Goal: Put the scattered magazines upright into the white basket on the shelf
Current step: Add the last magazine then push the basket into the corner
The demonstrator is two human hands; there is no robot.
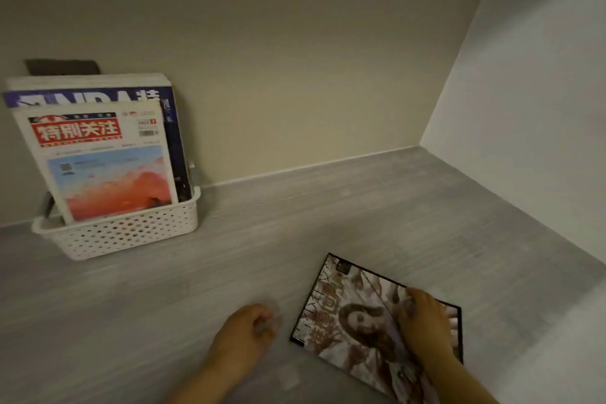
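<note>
My right hand [426,321] lies flat on the last magazine [370,315], pressing it to the shelf [328,223], not gripping. My left hand [246,328] waits beside it, loosely curled and empty. Other magazines already stand in the white basket [131,233], far off.

- The front magazine [98,161] standing in the white basket [131,233] carries a red banner with white characters reading "特别关注"; a small "7" sits in a red box near its top right, above a barcode.
- The blue magazine [88,97] behind it shows large white letters, partly covered, something like "NDA", then one Chinese character and the number "24".
- The magazine lying on the shelf [364,315] has a title along its left edge, too blurred to read.
</note>
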